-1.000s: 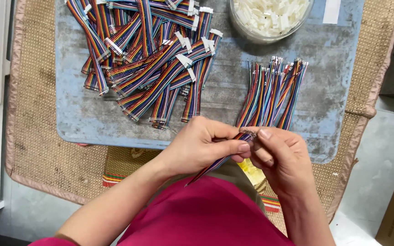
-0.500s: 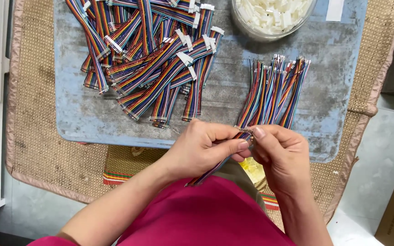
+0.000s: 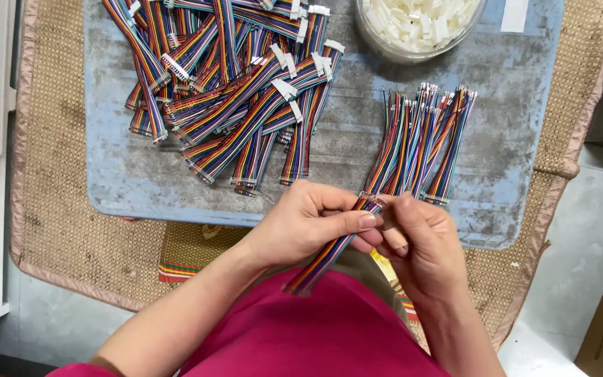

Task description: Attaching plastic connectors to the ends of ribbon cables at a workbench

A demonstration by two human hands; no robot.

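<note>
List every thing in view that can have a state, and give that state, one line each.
left hand: closed, pinching the held ribbon cable near its top end.
right hand: fingers curled at the same cable's tip.
held ribbon cable: straight, slanting down toward the person's body.
pile of cables with white connectors: heaped, criss-crossed on the blue board.
row of bare-ended cables: laid side by side, no connectors.
clear bowl: filled with white connectors.
blue board: flat, worn.

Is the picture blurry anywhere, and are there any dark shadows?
Head view: soft, even light, no glare. The hands and the rainbow cable they pinch look sharp, as do the cable pile and the blue board. Only faint shadows lie under the cables.
</note>
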